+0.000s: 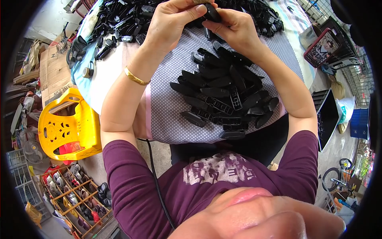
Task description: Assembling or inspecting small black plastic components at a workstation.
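At the far side of the table, my left hand [172,20] and my right hand [238,30] meet around a small, dark, rounded plastic part [212,13]. Both sets of fingers are closed, with the part pinched between them. A tan scrap [201,1] shows at the left fingertips, cut by the upper edge, and I cannot make out what it is. Between my forearms lies a loose pile of black plastic parts [217,82], long and tapered, some with ribbed hollow undersides. Behind my hands spreads a much larger heap of black parts [119,20], some with grey pieces.
A dotted grey cloth [163,115] covers the table. A yellow plastic chair [85,129] stands at the left, near a wooden rack of shoes [75,199]. At the right edge are a phone-like screen [321,47] and a cup [309,36]. A black cord [153,167] hangs by my chest.
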A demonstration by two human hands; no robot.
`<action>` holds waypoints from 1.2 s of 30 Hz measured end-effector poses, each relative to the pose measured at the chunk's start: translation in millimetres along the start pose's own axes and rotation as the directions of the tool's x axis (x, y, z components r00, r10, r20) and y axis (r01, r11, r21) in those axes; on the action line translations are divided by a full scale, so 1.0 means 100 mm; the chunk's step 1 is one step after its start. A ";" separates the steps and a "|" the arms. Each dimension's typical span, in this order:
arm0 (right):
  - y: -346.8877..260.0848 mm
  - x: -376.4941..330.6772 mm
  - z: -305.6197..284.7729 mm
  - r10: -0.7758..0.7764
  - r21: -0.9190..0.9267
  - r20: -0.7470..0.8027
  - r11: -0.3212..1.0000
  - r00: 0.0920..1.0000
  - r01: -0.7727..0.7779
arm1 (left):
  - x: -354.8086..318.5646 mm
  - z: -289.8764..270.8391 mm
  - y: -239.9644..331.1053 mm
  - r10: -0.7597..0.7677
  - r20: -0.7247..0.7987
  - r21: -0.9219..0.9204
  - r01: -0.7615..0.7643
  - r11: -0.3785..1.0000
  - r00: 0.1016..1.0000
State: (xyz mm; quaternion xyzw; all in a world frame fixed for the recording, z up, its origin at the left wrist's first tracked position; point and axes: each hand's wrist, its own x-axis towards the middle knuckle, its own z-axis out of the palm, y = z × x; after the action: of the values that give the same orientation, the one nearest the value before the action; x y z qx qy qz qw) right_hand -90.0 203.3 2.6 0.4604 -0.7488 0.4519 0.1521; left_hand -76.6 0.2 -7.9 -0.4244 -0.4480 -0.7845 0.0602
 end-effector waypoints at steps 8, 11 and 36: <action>0.14 0.24 -0.57 0.224 -0.236 0.382 0.962 0.897 -0.140 | 0.10 0.31 0.45 -0.408 -0.263 0.424 0.485 0.765 0.874; 0.27 0.18 -0.60 0.326 -0.285 0.337 0.930 0.883 -0.234 | 0.19 0.50 0.63 -0.694 -0.031 0.813 0.422 0.401 0.719; 0.18 0.20 0.25 0.122 -0.459 0.345 0.887 0.931 0.054 | -0.01 -0.40 0.02 -0.409 -0.587 -0.223 0.346 0.911 0.699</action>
State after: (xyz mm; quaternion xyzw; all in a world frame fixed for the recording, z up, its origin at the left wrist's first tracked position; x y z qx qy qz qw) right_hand -110.9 174.7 -7.7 0.4733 -0.8575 0.1706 0.1076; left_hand -99.5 -31.0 -17.1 -0.0434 -0.4419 -0.8957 0.0219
